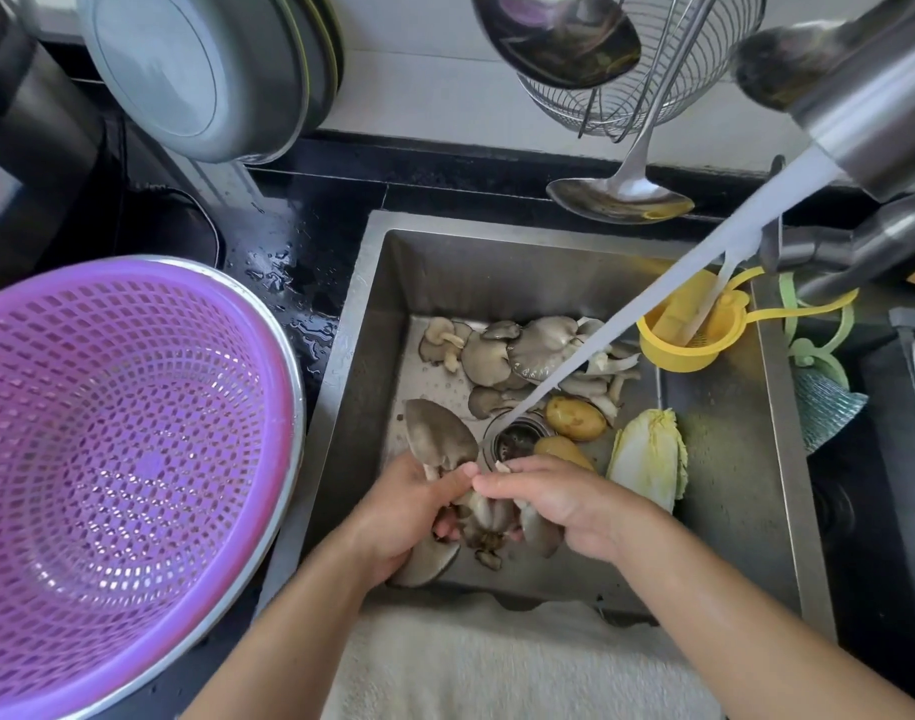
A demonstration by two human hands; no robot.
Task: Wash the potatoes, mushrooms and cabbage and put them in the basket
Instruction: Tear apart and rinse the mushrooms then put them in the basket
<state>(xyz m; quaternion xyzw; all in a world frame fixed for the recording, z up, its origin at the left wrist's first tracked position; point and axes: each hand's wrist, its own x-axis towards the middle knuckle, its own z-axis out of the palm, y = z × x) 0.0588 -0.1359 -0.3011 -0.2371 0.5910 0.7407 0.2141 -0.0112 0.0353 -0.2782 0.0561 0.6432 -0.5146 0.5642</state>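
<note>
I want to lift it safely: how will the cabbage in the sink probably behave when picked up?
The cabbage lies lengthwise on the wet sink floor, so it is probably slippery. Its frilly leaf tips look fragile and may tear. It seems compact, probably stiff.

Both hands, left (408, 511) and right (564, 506), hold a mushroom cluster (489, 517) over the sink (730, 537) beside the purple basket (122, 475).

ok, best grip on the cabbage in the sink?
Grip the cabbage across its pale lower end, nearest the right hand, coming from above. It lies flat on the sink floor, leafy end pointing away; the potatoes crowd its left side.
</note>
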